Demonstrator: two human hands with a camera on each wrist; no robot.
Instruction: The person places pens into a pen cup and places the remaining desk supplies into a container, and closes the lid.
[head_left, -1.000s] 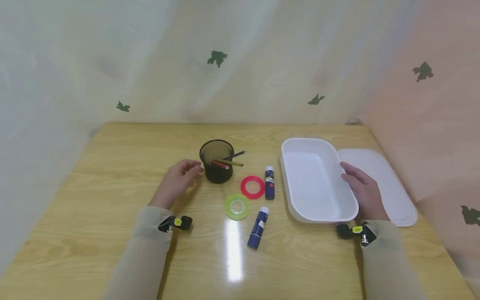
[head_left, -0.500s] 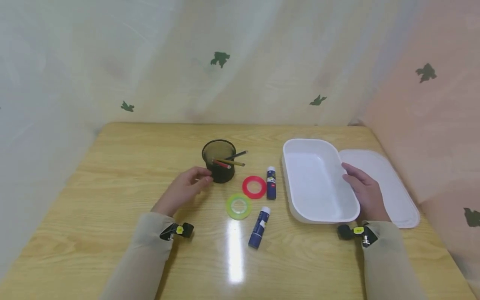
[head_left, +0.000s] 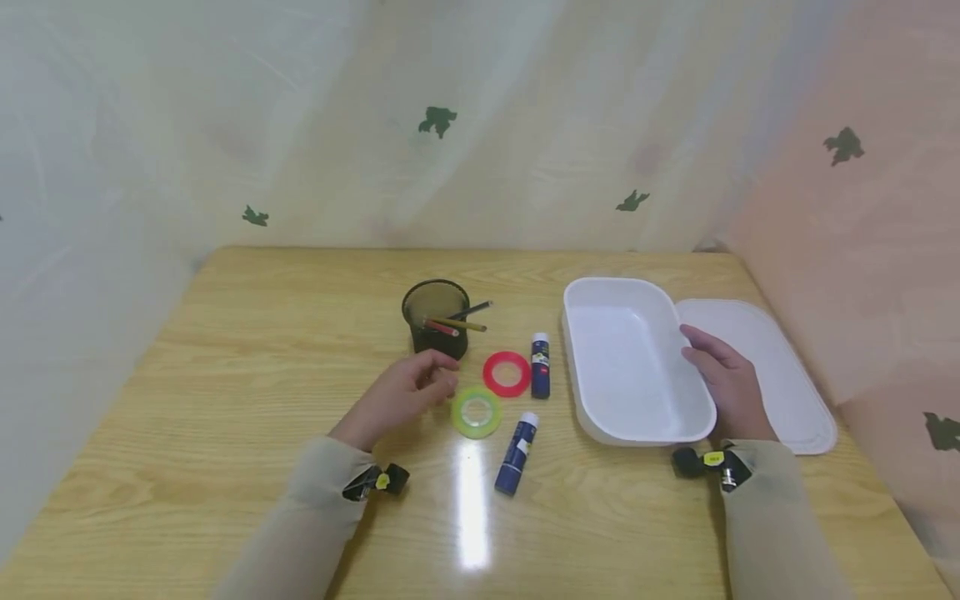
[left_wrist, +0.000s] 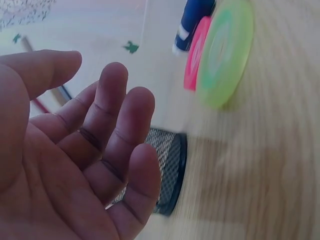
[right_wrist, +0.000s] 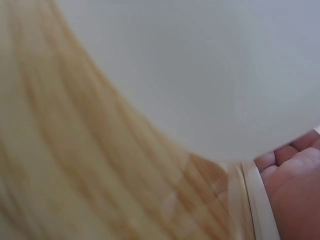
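Observation:
My left hand (head_left: pixel 412 392) hovers with fingers loosely bent and nothing in its grasp, just in front of a black mesh pencil cup (head_left: pixel 438 343). Its fingertips are close to a green tape roll (head_left: pixel 492 414) and a red tape roll (head_left: pixel 488 375), both lying flat. In the left wrist view, the palm (left_wrist: pixel 65 185) is bare and the cup (left_wrist: pixel 172 165) shows behind the fingers. My right hand (head_left: pixel 731 387) grips the right rim of a white plastic box (head_left: pixel 637 367), with nothing inside it. The right wrist view shows fingers (right_wrist: pixel 287 155) partly hidden by the box wall.
Two blue glue sticks with white caps lie right of the tapes, one farther back (head_left: pixel 540 371) and one nearer (head_left: pixel 516 457). Pencils (head_left: pixel 468 324) stick out of the cup's right side. A white lid (head_left: pixel 780 383) lies at the right, partly behind my right hand.
My left hand has moved right and nearer to me, from the cup's left side to in front of it, by the green tape roll. My right hand stays at the box rim.

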